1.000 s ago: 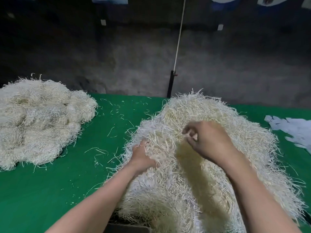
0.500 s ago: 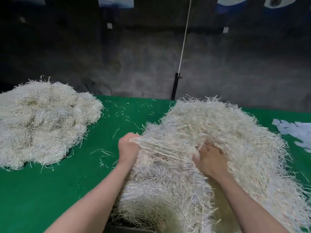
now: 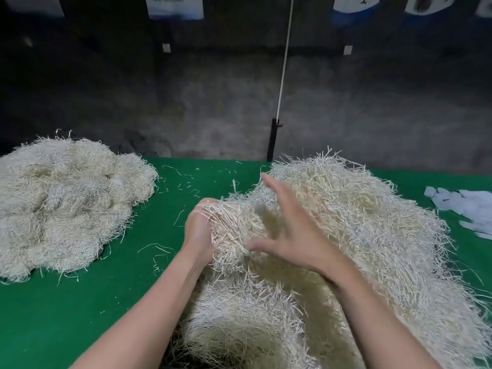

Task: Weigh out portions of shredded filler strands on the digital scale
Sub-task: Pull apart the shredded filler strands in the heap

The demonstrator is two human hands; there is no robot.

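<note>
Left hand (image 3: 198,233) gripped a strand tuft (image 3: 234,222); right hand (image 3: 295,235), 3 o'clock of it, splayed open. Should pin the pile (image 3: 372,222) while pulling.

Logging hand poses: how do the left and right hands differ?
The left hand grips a bunch of strands; the right hand is spread open, holding nothing. The left hand is at the left edge of the big pile; the right hand is over it. Both bare.
</note>
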